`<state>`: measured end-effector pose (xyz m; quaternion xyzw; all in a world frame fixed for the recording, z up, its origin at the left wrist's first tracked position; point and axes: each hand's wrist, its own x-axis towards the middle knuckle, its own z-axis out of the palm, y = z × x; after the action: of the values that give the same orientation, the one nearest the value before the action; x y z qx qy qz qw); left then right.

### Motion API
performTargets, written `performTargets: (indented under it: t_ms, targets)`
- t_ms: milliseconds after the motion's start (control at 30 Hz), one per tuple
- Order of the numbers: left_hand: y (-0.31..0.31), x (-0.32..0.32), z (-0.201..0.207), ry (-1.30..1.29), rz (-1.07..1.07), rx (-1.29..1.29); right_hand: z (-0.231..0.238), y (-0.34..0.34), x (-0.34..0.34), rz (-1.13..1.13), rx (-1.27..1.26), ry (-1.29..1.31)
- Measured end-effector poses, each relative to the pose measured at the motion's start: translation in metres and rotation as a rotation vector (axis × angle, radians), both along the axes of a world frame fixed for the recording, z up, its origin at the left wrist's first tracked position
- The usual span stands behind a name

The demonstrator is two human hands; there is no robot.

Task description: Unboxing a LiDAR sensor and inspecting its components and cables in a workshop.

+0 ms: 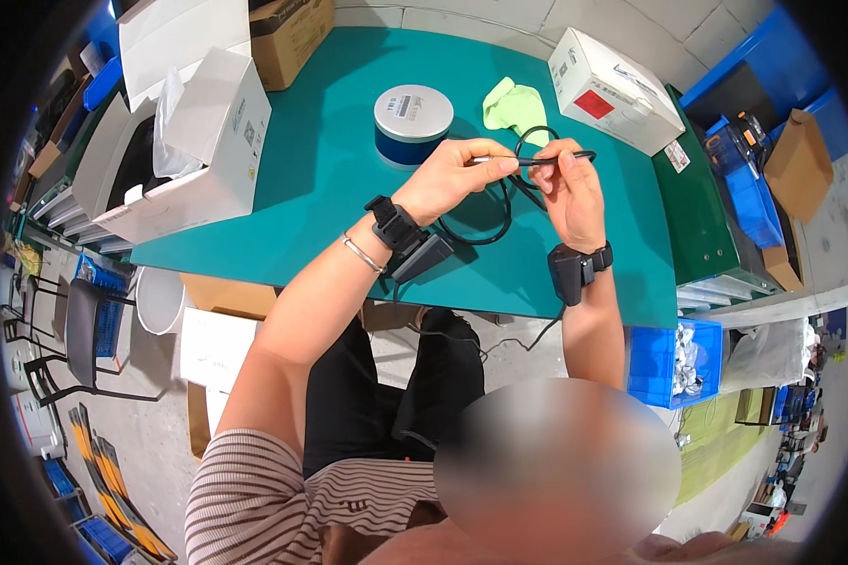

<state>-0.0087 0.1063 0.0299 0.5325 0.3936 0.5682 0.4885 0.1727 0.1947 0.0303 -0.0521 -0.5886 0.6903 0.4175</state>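
Observation:
A black cable (488, 241) hangs in loops between my two hands, above the green table mat. My left hand (455, 176) pinches the cable near a thin light-coloured tip. Closed on another stretch of it, close by, is my right hand (573, 193), with cable passing across its fingertips. Just behind my left hand stands a round tin (413, 121) with a silver lid and blue side. A crumpled light-green cloth (515, 106) lies beyond the cable loops.
An open white box (207, 160) with a plastic bag inside stands at the left, a brown carton (292, 40) behind it. At the back right is a closed white box (612, 87) with a red label. Blue bins (652, 365) flank the table's right side.

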Motion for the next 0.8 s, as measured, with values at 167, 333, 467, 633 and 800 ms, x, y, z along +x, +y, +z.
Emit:
performTargets:
  t_ms: [167, 333, 467, 633, 800]
  targets:
    - [0.002, -0.004, -0.004, 0.128, 0.040, 0.059, 0.001, -0.001, 0.001, -0.045, 0.088, -0.065]
    - [-0.002, 0.000, 0.002, 0.358, 0.228, 0.106, 0.000, -0.001, 0.000, -0.103, 0.157, -0.120]
    - [0.000, 0.002, -0.002, 0.388, 0.305, 0.163, 0.000, -0.003, -0.003, -0.160, 0.210, -0.169]
    - [-0.001, 0.002, -0.002, 0.424, 0.365, 0.141, -0.003, -0.005, -0.006, -0.196, 0.206, -0.183]
    - [0.005, -0.001, -0.010, 0.457, 0.307, 0.271, -0.002, -0.006, -0.007, -0.190, 0.156, -0.158]
